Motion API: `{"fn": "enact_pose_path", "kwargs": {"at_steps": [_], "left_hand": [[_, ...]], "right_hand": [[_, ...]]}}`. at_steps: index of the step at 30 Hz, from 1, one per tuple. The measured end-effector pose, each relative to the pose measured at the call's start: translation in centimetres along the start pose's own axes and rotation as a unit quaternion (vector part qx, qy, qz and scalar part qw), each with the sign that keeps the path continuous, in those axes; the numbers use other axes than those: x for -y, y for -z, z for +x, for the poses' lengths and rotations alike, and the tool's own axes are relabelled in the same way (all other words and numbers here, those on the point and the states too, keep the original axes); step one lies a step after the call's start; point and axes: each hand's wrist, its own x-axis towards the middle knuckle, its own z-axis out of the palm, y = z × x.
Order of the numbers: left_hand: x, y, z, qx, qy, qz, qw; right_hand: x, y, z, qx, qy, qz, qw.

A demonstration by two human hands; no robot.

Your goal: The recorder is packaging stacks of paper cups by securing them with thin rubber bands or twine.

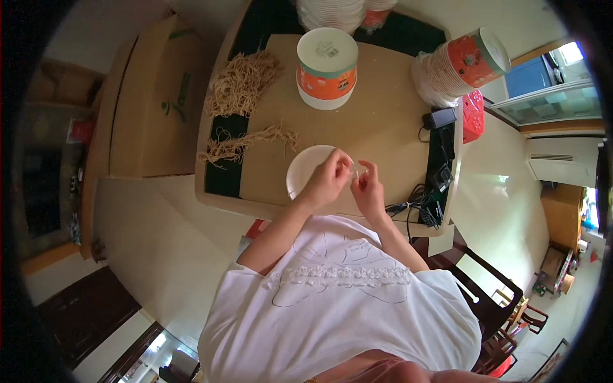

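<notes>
The head view shows the left hand (328,179) and right hand (368,191) with fingers curled; whether they grasp something, one cannot tell. A smooth, round white bowl (305,167) is beneath, near fibrous tan strands (268,135).

Round white container (304,168), partly hidden, on the near part of brown cardboard (389,143).

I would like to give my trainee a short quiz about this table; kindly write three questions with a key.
1. True or false: the large tangle of brown string lies left of the orange-banded bucket.
2. What does the left hand partly cover in this view? A) cardboard box B) white round container C) power adapter
3. Which hand is nearer the black cables?

Key: 1. true; 2. B; 3. right hand
</notes>
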Motion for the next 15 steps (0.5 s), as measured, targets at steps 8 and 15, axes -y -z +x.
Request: {"fn": "enact_pose_path", "kwargs": {"at_steps": [8, 15], "left_hand": [[-1.0, -4.3, -3.7, 0.074, -0.11, 0.127, 0.983], [-1.1, 0.6, -1.8, -0.047, -0.058, 0.11, 0.991]], "right_hand": [[0.9, 0.7, 0.6, 0.055, -0.01, 0.138, 0.989], [-0.6, 1.8, 0.6, -0.017, 0.04, -0.037, 0.998]]}}
